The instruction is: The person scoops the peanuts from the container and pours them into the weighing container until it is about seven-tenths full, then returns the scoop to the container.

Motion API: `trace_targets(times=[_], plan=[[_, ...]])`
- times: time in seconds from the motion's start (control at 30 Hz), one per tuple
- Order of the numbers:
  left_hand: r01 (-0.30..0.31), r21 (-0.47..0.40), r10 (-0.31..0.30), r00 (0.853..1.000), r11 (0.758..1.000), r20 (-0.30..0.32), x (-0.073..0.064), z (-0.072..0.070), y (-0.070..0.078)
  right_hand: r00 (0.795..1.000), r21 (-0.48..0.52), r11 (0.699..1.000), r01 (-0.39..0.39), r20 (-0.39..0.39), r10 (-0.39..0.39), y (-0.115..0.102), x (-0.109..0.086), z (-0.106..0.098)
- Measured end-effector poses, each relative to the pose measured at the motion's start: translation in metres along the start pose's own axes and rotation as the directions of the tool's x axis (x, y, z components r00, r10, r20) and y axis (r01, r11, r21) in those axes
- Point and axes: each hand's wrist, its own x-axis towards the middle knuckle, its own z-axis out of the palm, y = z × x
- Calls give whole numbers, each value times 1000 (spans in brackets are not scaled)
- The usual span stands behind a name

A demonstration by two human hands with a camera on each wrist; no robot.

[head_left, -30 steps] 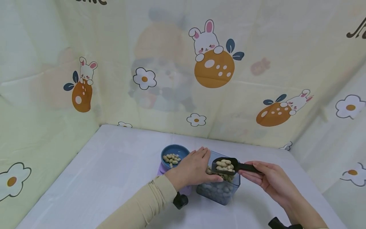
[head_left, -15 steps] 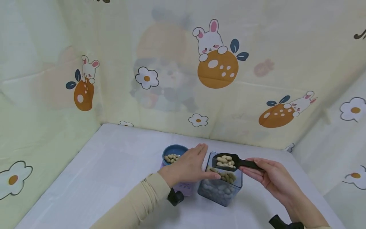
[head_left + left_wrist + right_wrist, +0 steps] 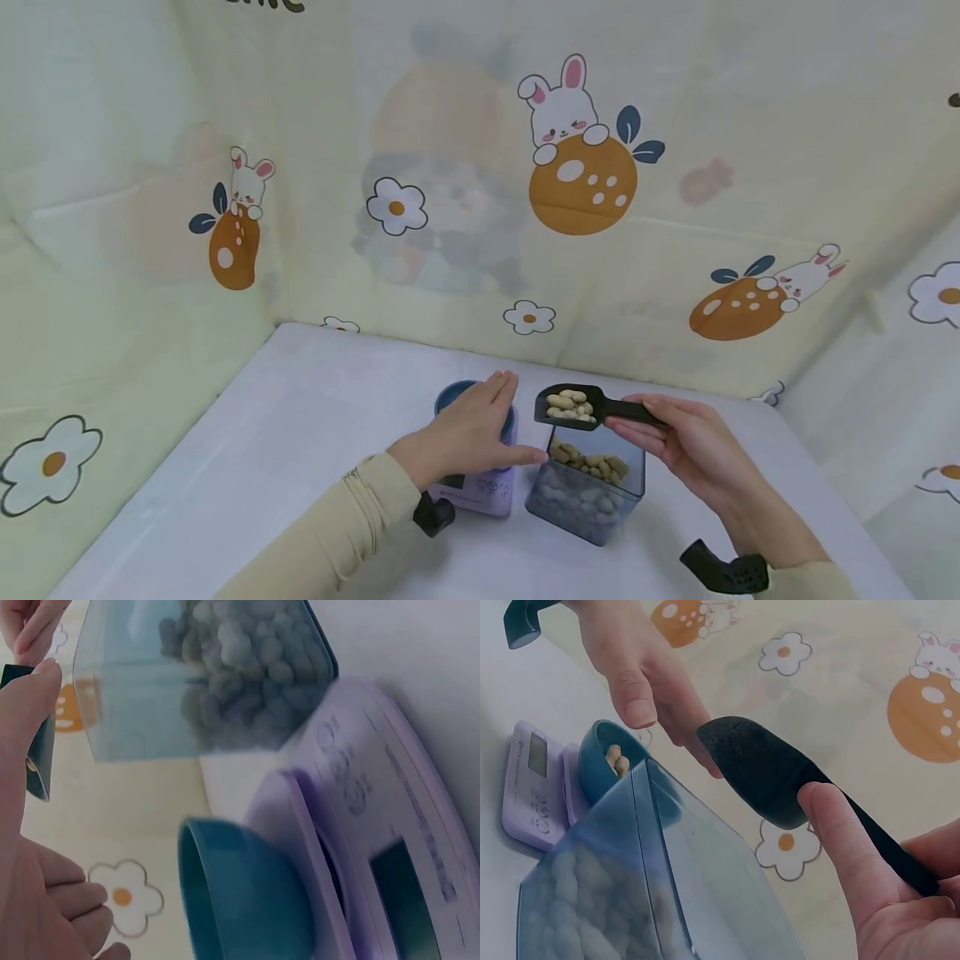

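The left hand (image 3: 471, 425) is held flat and palm down, fingers straight and together with the thumb spread toward the right, its forearm sleeved in beige, while the right hand (image 3: 686, 446) is raised beside it, thumb and fingers pinched closed.

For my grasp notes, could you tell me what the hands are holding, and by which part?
The right hand pinches the black scoop of peanuts by its handle. The left hand holds nothing; it hovers flat over the blue bowl.

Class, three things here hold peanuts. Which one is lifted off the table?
The black scoop, held in the right hand; the blue bowl and clear box rest below.
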Motion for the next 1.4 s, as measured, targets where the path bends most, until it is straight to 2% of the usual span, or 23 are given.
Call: trace_targets(times=[0.3, 0.63, 1.13, 1.4], plan=[[44, 11, -44, 998, 999, -38, -10, -3, -24, 999, -90, 996, -2, -47, -3, 3, 17, 16], [124, 32, -122, 992, 992, -39, -16, -1, -42, 997, -196, 981, -4, -77, -11, 8, 35, 31], [234, 30, -233, 972, 972, -44, -20, 10, -57, 987, -253, 966, -59, -159, 18, 18, 64, 59], [251, 72, -249, 968, 965, -42, -17, 13, -60, 988, -274, 960, -53, -154, 10, 21, 73, 73]])
